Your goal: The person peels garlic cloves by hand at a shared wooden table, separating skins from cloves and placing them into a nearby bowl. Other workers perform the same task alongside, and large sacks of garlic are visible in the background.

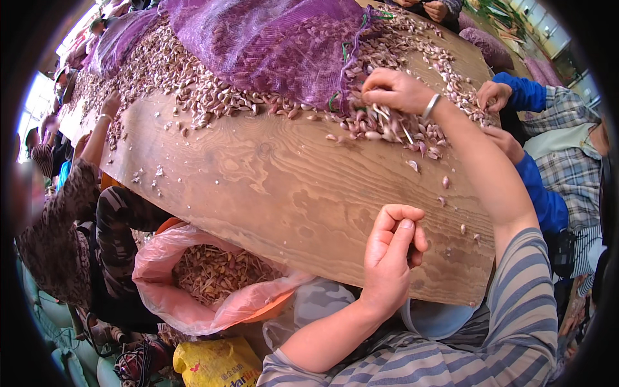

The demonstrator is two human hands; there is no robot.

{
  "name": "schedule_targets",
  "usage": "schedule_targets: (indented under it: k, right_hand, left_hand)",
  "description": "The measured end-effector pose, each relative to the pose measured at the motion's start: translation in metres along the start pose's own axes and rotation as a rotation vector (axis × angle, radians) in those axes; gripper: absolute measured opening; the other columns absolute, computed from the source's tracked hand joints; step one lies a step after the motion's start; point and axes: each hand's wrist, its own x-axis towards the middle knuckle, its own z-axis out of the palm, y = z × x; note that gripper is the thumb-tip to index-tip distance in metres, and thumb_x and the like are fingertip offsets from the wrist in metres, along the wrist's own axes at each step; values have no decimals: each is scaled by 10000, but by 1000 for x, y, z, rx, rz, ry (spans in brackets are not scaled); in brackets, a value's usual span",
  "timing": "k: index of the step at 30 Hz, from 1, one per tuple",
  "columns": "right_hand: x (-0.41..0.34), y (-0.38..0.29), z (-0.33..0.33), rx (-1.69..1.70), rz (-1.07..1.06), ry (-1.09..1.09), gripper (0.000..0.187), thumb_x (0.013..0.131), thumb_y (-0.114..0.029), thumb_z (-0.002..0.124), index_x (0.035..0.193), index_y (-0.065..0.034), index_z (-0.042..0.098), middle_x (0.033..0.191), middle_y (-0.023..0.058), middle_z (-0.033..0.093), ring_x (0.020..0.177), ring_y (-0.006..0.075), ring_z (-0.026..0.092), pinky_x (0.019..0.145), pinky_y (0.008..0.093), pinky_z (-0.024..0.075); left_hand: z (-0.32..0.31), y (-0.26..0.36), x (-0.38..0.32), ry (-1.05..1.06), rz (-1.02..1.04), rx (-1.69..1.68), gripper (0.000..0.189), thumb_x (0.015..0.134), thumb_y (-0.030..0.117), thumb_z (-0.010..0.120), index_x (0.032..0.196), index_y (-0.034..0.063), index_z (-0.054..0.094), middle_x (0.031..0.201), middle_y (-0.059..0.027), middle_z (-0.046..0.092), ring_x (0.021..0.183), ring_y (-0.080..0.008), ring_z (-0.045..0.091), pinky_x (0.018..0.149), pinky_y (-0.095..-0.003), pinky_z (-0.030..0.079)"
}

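Note:
Loose garlic cloves (198, 92) lie heaped along the far side of a plywood table (271, 184). A purple mesh sack (275, 48) rests on the heap, its mouth edged with purple and green cord. My right hand (399, 91), below a silver bracelet, reaches into the cloves beside the sack's mouth, fingers bent down; whether they grip any clove is not plain. Over the near part of the table is my left hand (394, 242), fingers curled in and thumb against them. Anything inside it is hidden. A few cloves and bits of skin are scattered to its right.
A pink plastic bag (159, 290) of garlic skins and stalks stands in an orange container at the table's near edge. Near my lap are a blue basin (437, 319) and a yellow sack (217, 363). Co-workers' hands work at the right side, the left side and the far edge.

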Motion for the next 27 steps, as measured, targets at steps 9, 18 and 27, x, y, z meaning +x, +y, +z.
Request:
schedule_targets:
  k: [9, 18, 27]
  right_hand:
    - [29, 131, -10, -244, 275, 445, 557, 950, -502, 591, 1275, -54, 650, 1333, 156, 612, 1243, 307, 578, 1080, 394, 435]
    - [30, 78, 25, -299, -13, 134, 504, 933, -531, 577, 1208, -124, 687, 1263, 107, 619, 1177, 298, 560, 1040, 425, 459]
    - [-127, 1, 19, -333, 13, -96, 544, 893, -561, 609, 1393, -349, 596, 1542, 50, 446, 1418, 315, 385, 1182, 539, 244]
  left_hand:
    - [0, -5, 3, 27, 19, 8, 116, 1061, 122, 462, 1127, 98, 556, 774, -10, 547, 642, -66, 425, 588, -201, 362]
    - [-12, 6, 24, 148, 247, 39, 147, 1073, 167, 454, 1148, 90, 555, 780, -16, 557, 636, -82, 478, 533, -223, 365]
    - [-22, 9, 52, 395, 327, 136, 277, 1078, 279, 462, 1097, 54, 621, 819, -11, 577, 695, -108, 529, 573, -254, 401]
